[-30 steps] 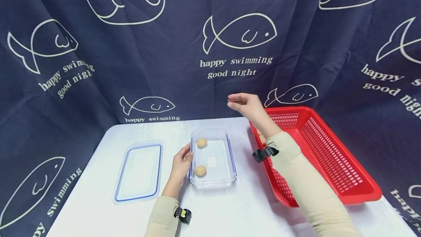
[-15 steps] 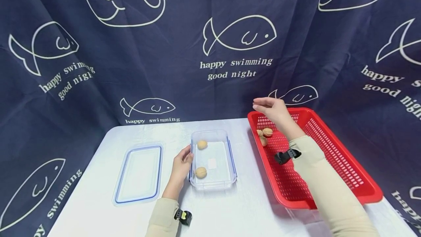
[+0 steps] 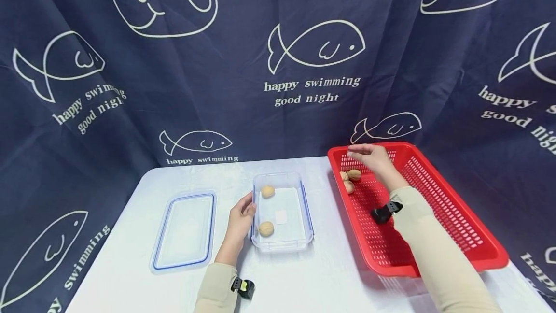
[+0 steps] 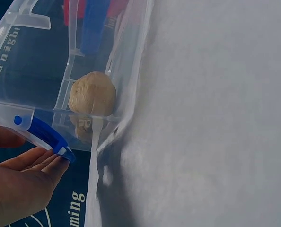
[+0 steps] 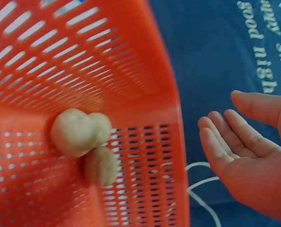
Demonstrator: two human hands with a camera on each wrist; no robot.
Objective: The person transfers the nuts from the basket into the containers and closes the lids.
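Note:
My left hand [image 3: 241, 215] rests at the left side of a clear plastic food container [image 3: 282, 244]. In the left wrist view, its straight fingertips touch a blue side latch [image 4: 50, 137]. Two walnuts lie in the container along its left side, one walnut [image 3: 268, 192] at the back and another walnut [image 3: 266, 228] at the front. My right hand [image 3: 377, 158] is over the back of a red perforated basket [image 3: 365, 255], fingers extended, thumb apart, nothing held. Several walnuts [image 5: 74, 132] cluster in the basket's back left corner, below and left of that hand.
A clear lid [image 3: 184, 231] with a blue seal lies flat on the white table [image 3: 278, 284], left of the container. Behind the table hangs a dark blue curtain [image 3: 243, 110] with fish drawings. The basket stands at the table's right side.
My right hand has moved right from the gap between container and basket, then lowered over the basket's back, bringing the walnuts there into view. The left hand stays at the container.

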